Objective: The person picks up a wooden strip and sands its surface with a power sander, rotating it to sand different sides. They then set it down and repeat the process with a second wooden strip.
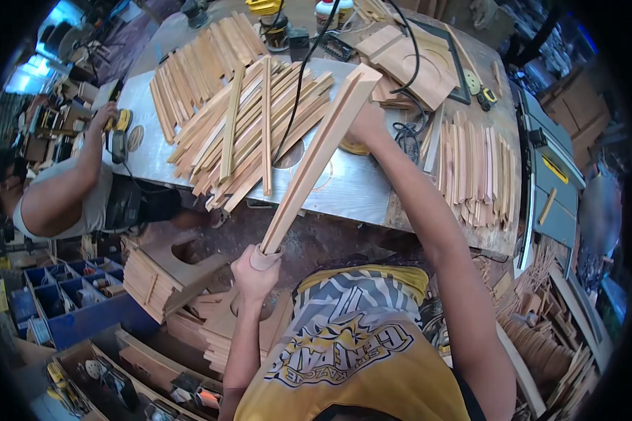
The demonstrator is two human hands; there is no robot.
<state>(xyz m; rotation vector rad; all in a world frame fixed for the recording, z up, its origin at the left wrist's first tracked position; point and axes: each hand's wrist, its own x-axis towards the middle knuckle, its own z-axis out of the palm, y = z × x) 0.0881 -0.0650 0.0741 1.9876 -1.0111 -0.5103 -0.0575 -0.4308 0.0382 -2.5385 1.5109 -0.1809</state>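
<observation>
A long wooden strip (316, 161) with a groove along its length is held up at a slant over the metal-topped table (361, 193). Its lower end is in my left hand (256, 272), whose fingers are wrapped round it. My right hand (365, 125) is near the upper end, partly behind the strip, beside a yellow round-edged thing on the table; what its fingers grip is hidden. Left of the strip lies a large pile of wooden strips (249, 133).
A co-worker (67, 186) at the left holds a yellow sander (121, 125). Further strips (474, 165) lie at the right, near a tape measure (486, 98). A black cable (300, 84) hangs across the view. Blue bins (70, 298) stand lower left.
</observation>
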